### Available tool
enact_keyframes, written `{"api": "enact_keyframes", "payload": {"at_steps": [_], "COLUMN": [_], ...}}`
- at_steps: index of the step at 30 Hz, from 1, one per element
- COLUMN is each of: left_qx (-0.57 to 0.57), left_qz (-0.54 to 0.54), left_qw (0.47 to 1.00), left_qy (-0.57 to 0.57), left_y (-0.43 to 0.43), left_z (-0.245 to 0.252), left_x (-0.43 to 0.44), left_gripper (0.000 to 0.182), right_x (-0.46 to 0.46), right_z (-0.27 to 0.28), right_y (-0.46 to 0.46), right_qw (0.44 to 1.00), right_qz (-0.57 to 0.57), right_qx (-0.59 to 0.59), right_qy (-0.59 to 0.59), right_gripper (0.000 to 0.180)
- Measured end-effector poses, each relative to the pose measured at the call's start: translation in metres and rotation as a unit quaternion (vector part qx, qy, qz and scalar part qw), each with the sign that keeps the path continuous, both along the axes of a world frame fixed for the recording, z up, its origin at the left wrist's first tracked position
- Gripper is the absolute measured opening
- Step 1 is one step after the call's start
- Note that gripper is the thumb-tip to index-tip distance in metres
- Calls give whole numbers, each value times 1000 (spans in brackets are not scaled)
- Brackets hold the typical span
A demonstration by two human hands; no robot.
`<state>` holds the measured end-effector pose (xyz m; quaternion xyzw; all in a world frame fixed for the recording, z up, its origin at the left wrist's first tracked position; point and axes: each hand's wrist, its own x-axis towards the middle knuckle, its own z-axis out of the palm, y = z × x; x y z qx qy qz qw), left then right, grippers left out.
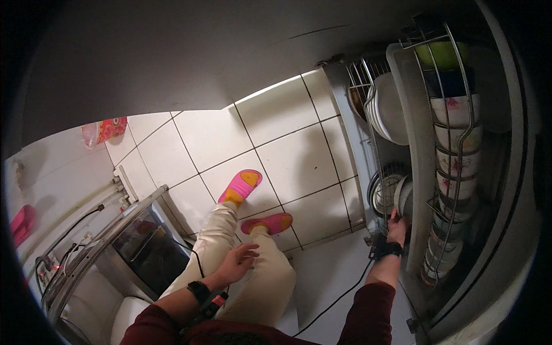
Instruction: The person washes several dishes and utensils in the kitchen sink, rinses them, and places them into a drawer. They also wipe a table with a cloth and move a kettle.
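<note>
My right hand (pixel 397 228) reaches into the lower rack of the cabinet at the right. Its fingers close around the near edge of a grey bowl (pixel 404 197) standing on its side; part of the grip is hidden. Just left of that bowl is a round wire-patterned strainer or basket (pixel 386 194). Farther along the same rack, white plates (pixel 390 110) stand on edge. My left hand (pixel 239 263) hangs above my knees with nothing in it, its fingers loosely bent and apart.
Above the plates' level, an upper wire rack (pixel 460 129) holds a row of several bowls (pixel 457 161). Large cabinet doors (pixel 172 56) stand out across the top. On the left are a metal-framed stand (pixel 108 239), a lit power strip (pixel 49 269) and a red package (pixel 113 130).
</note>
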<state>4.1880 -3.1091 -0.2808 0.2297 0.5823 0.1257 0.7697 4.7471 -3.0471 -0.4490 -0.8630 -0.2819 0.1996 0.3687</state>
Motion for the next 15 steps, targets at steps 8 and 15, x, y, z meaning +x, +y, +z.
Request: {"api": "enact_keyframes", "payload": {"at_steps": [8, 15], "left_qx": [-27, 467], "left_qz": [11, -117], "left_qw": [999, 821], "left_qy": [24, 308], "left_y": [17, 120], "left_z": [3, 125], "left_x": [15, -13], "left_gripper": [32, 43], "right_x": [13, -65], "right_z": [-42, 71], "right_y": [16, -7], "right_qw": [824, 896], "right_qz": [-282, -226], "right_qx": [188, -57], "right_qy": [455, 378], "right_gripper": [36, 27]}}
